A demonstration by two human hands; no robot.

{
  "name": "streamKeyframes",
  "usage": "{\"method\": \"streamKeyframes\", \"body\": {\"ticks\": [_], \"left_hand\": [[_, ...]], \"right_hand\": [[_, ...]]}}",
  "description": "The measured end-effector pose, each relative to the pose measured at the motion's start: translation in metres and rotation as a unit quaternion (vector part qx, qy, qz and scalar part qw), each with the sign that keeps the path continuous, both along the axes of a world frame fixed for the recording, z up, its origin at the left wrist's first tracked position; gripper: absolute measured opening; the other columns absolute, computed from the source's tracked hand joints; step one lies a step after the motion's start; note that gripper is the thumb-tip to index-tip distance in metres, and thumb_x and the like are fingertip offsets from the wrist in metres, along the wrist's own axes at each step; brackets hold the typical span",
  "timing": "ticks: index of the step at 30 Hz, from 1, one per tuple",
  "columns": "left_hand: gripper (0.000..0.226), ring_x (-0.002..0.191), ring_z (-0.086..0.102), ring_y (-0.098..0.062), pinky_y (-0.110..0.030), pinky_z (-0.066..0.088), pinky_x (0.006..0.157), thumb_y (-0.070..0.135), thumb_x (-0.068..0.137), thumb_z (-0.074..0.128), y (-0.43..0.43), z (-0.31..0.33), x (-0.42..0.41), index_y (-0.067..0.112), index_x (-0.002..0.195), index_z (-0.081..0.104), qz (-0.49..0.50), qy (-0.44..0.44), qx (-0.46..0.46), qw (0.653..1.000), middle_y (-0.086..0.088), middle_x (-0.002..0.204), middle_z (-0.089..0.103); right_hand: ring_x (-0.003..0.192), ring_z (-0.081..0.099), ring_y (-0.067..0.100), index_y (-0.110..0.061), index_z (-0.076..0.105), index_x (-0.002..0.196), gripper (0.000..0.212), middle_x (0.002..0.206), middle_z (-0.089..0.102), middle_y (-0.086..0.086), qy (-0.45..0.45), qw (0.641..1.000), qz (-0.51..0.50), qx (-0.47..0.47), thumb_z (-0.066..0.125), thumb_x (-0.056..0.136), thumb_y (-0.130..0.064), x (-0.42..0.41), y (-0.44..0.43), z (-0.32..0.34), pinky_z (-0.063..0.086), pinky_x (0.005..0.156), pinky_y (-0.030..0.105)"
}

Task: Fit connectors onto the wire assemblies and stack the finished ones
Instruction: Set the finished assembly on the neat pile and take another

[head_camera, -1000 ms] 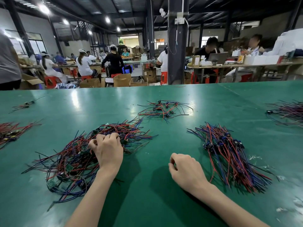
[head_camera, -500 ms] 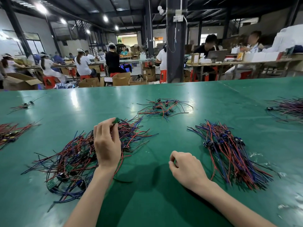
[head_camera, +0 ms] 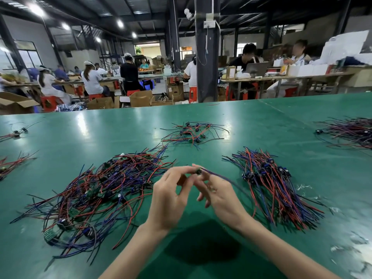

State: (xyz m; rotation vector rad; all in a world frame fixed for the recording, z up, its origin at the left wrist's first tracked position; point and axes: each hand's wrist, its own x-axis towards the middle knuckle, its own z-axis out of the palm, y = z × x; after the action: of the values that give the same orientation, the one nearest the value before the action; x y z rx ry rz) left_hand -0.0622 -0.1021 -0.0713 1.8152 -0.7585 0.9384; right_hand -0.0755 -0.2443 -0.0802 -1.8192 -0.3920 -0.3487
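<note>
My left hand (head_camera: pixel 171 196) and my right hand (head_camera: pixel 219 196) meet above the green table (head_camera: pixel 261 121), fingertips pinching one wire assembly (head_camera: pixel 213 174) between them. Its small dark end piece (head_camera: pixel 198 171) sits at the fingertips, and its blurred purple wire trails off to the right. A loose tangle of red and blue wire assemblies (head_camera: pixel 104 190) lies to the left of my hands. To the right lies a neater bundle (head_camera: pixel 269 184) with blue connectors fitted at its upper end.
A small scatter of wires (head_camera: pixel 193 133) lies farther back in the middle. More wire heaps sit at the far right (head_camera: pixel 350 133) and at the left edge (head_camera: pixel 12 162). White scraps (head_camera: pixel 354 248) litter the near right corner. Other people work at tables beyond the far edge.
My left hand lifted an assembly out of the left tangle and carried it to the middle. My right hand rose from the table, opened from a fist and took hold of the same piece.
</note>
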Motion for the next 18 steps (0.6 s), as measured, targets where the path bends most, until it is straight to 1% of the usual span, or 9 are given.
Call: {"method": "streamKeyframes", "body": {"ticks": [1, 2, 4, 6, 8, 10, 14, 16, 18], "left_hand": [[0.014, 0.063, 0.06, -0.005, -0.019, 0.051, 0.062, 0.008, 0.087, 0.065, -0.003, 0.001, -0.002, 0.02, 0.095, 0.066, -0.037, 0.087, -0.033, 0.995, 0.013, 0.082, 0.069], [0.015, 0.056, 0.059, -0.008, -0.021, 0.05, 0.053, 0.005, 0.087, 0.065, -0.007, 0.002, -0.003, 0.018, 0.094, 0.067, -0.081, 0.177, -0.078, 0.978, 0.009, 0.076, 0.07], [0.011, 0.049, 0.056, -0.012, -0.023, 0.047, 0.044, 0.0, 0.087, 0.062, -0.009, 0.003, -0.002, 0.005, 0.096, 0.067, -0.147, 0.309, -0.162, 0.925, 0.0, 0.067, 0.068], [0.014, 0.046, 0.055, -0.012, -0.022, 0.046, 0.041, 0.0, 0.086, 0.062, -0.009, 0.003, -0.001, -0.005, 0.099, 0.065, -0.175, 0.388, -0.205, 0.881, -0.007, 0.066, 0.068], [0.014, 0.045, 0.056, -0.012, -0.022, 0.047, 0.042, 0.003, 0.086, 0.063, -0.01, 0.003, -0.002, -0.005, 0.098, 0.064, -0.197, 0.446, -0.221, 0.845, -0.011, 0.073, 0.071], [0.012, 0.046, 0.057, -0.014, -0.023, 0.049, 0.044, 0.006, 0.086, 0.063, -0.011, 0.001, -0.004, -0.002, 0.094, 0.063, -0.211, 0.483, -0.211, 0.823, -0.012, 0.076, 0.072], [0.011, 0.048, 0.06, -0.015, -0.024, 0.051, 0.046, 0.001, 0.087, 0.062, -0.014, -0.005, -0.004, -0.006, 0.095, 0.061, -0.205, 0.499, -0.185, 0.822, -0.014, 0.073, 0.07], [0.01, 0.047, 0.059, -0.011, -0.02, 0.047, 0.045, 0.002, 0.085, 0.064, -0.013, -0.007, -0.002, -0.006, 0.092, 0.063, -0.186, 0.489, -0.15, 0.839, -0.012, 0.069, 0.069], [0.009, 0.046, 0.055, -0.009, -0.021, 0.046, 0.044, 0.006, 0.085, 0.066, -0.01, -0.009, 0.001, -0.003, 0.085, 0.063, -0.171, 0.479, -0.123, 0.852, -0.005, 0.061, 0.066]], "right_hand": [[0.06, 0.057, 0.015, -0.031, 0.061, 0.112, 0.023, 0.085, 0.062, -0.005, -0.013, 1.0, -0.012, 0.014, 0.059, 0.092, -0.018, 0.001, -0.002, 0.002, 0.048, 0.049, 0.03], [0.06, 0.057, 0.015, -0.032, 0.064, 0.102, 0.021, 0.085, 0.064, -0.002, -0.021, 0.999, -0.025, 0.02, 0.061, 0.091, -0.015, 0.002, -0.005, 0.004, 0.048, 0.05, 0.031], [0.059, 0.058, 0.013, -0.026, 0.068, 0.093, 0.017, 0.083, 0.066, 0.001, -0.002, 0.999, -0.025, 0.046, 0.065, 0.087, -0.011, 0.003, -0.01, 0.006, 0.048, 0.051, 0.026], [0.059, 0.058, 0.011, -0.019, 0.069, 0.095, 0.015, 0.077, 0.068, -0.003, 0.062, 0.992, 0.006, 0.111, 0.065, 0.086, -0.008, 0.004, -0.012, 0.008, 0.047, 0.052, 0.022], [0.057, 0.056, 0.01, -0.014, 0.071, 0.094, 0.011, 0.074, 0.067, 0.0, 0.128, 0.977, 0.031, 0.168, 0.064, 0.087, -0.009, 0.005, -0.013, 0.009, 0.045, 0.051, 0.02], [0.056, 0.052, 0.009, -0.011, 0.074, 0.089, 0.01, 0.072, 0.065, 0.001, 0.181, 0.964, 0.039, 0.193, 0.064, 0.086, -0.014, 0.006, -0.013, 0.009, 0.044, 0.052, 0.02], [0.057, 0.051, 0.01, -0.008, 0.073, 0.088, 0.017, 0.07, 0.063, 0.001, 0.279, 0.932, 0.066, 0.223, 0.061, 0.087, -0.02, 0.007, -0.014, 0.006, 0.044, 0.063, 0.03], [0.06, 0.054, 0.013, -0.009, 0.072, 0.083, 0.02, 0.076, 0.064, 0.005, 0.311, 0.918, 0.058, 0.24, 0.056, 0.089, -0.02, 0.008, -0.014, 0.006, 0.046, 0.064, 0.028], [0.064, 0.058, 0.017, -0.009, 0.071, 0.079, 0.024, 0.078, 0.064, 0.009, 0.324, 0.91, 0.057, 0.253, 0.051, 0.091, -0.018, 0.01, -0.014, 0.005, 0.048, 0.063, 0.029]]}}
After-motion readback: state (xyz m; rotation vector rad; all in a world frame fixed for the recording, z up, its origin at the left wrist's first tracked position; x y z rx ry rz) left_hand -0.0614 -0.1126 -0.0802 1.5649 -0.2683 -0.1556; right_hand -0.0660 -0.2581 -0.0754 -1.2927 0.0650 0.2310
